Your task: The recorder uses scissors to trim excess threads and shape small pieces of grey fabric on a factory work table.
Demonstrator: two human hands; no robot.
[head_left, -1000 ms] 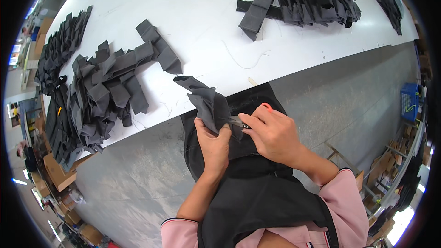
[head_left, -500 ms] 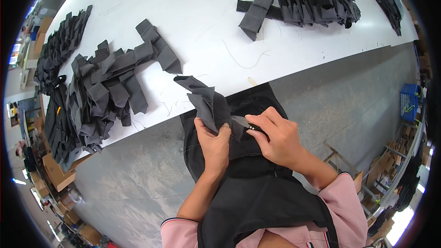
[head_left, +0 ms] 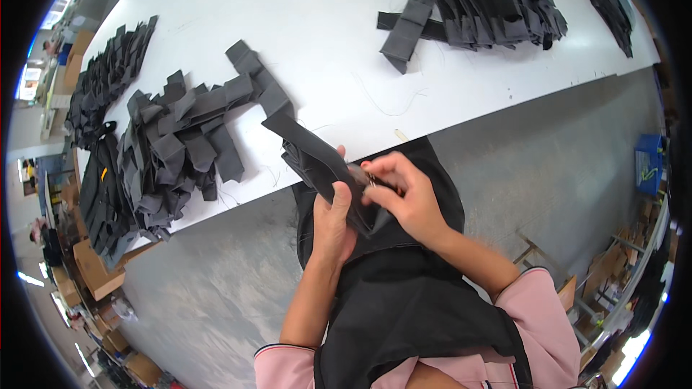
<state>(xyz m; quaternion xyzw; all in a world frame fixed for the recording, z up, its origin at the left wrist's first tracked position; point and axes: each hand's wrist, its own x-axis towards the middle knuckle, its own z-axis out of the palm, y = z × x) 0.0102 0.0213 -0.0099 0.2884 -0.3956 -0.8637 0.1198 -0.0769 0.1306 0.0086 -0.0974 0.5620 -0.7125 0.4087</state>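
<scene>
My left hand is closed around a dark grey folded fabric strip, its thumb lying along the near side. The strip slants up and left toward the table edge, over my lap. Pinched in my right hand is a small pair of thread snips, black-handled with a metal blade. The blade end is blurred and meets the strip's right side, beside my left fingertips. Black cloth of an apron lies beneath both hands.
A white table carries a heap of grey fabric strips at left. Stacked strips stand at far right, with loose threads near them. A blue crate and a cardboard box sit at the sides.
My left hand has turned the fabric strip, so a long flat face now shows. My right hand with the snips has shifted left and slightly up, closer to the left hand.
</scene>
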